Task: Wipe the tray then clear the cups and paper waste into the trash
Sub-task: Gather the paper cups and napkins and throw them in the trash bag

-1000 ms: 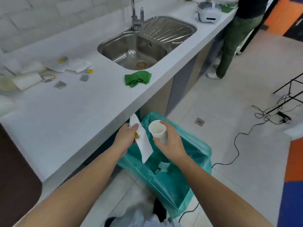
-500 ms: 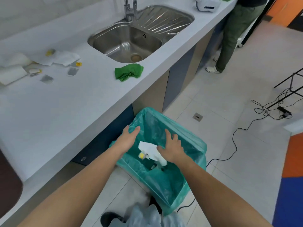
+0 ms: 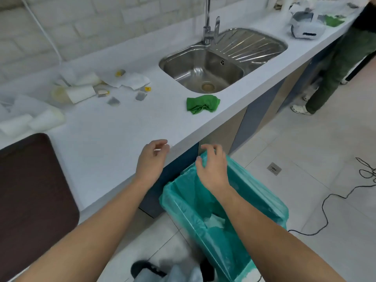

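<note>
My left hand [image 3: 151,157] hovers over the counter's front edge, fingers loosely curled, holding nothing. My right hand [image 3: 212,165] hangs above the near rim of the trash bin [image 3: 262,202] lined with a green bag, also empty. White paper [image 3: 215,221] lies inside the bin. A dark brown tray [image 3: 30,192] sits at the counter's left end. Toppled paper cups [image 3: 75,93] and crumpled white paper [image 3: 130,81] lie at the back left of the counter, with tea bags [image 3: 140,96] beside them. More white cups [image 3: 32,122] lie just behind the tray.
A green cloth [image 3: 202,103] lies in front of the steel sink [image 3: 203,72]. Another person [image 3: 341,64] stands at the counter's far right. Black cables [image 3: 325,200] trail over the tiled floor right of the bin.
The cup and paper I held a second ago dropped into the bin. Both hands have since lifted out, empty, toward the counter edge, and my view has swung back to the counter.
</note>
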Available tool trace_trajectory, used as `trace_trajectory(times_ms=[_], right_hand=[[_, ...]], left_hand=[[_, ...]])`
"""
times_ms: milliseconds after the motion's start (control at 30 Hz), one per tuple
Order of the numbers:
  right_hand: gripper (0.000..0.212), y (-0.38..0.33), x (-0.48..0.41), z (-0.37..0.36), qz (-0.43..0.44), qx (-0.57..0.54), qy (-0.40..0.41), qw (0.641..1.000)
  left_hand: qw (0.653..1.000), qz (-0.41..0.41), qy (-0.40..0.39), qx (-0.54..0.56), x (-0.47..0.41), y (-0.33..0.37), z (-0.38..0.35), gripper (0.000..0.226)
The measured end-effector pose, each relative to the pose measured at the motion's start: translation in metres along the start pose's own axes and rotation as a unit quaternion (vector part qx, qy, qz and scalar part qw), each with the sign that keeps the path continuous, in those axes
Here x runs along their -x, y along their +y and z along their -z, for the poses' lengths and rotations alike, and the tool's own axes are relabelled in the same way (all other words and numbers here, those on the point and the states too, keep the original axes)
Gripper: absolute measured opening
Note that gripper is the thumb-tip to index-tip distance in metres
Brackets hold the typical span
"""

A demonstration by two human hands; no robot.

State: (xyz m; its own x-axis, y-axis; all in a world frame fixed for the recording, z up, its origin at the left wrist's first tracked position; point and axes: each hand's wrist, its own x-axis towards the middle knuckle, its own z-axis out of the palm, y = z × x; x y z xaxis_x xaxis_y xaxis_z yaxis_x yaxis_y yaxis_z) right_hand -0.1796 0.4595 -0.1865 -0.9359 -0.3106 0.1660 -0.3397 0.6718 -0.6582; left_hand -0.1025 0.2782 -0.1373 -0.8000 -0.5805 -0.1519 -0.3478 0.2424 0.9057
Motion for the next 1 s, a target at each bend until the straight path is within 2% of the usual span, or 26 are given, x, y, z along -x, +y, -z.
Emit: trace_trajectory(times_ms=[133,467,700,1000], right_hand=[[0.027,-0.054,-0.026,-0.026,0.06,-0.033,0.045,0.997],[0.023,-0.175,-0.079,-0.119,0.113,-0.035,0.056,0.991],[0.023,-0.239,-0.094,-0.173,0.142,-0.05,0.035,0.988],[0.025,-0.288,-0.128,-0.233,0.181,-0.064,-0.031,0.981]], left_hand=[[0.999,-0.01,0.045,0.016,-0.019,-0.001,0.049,0.025],[0.995,-0.021,0.096,-0.006,-0.086,-0.038,0.186,0.018],[0.989,-0.011,0.149,-0.006,-0.117,-0.065,0.265,0.02],[0.975,0.02,0.219,-0.005,-0.144,-0.096,0.319,0.019]])
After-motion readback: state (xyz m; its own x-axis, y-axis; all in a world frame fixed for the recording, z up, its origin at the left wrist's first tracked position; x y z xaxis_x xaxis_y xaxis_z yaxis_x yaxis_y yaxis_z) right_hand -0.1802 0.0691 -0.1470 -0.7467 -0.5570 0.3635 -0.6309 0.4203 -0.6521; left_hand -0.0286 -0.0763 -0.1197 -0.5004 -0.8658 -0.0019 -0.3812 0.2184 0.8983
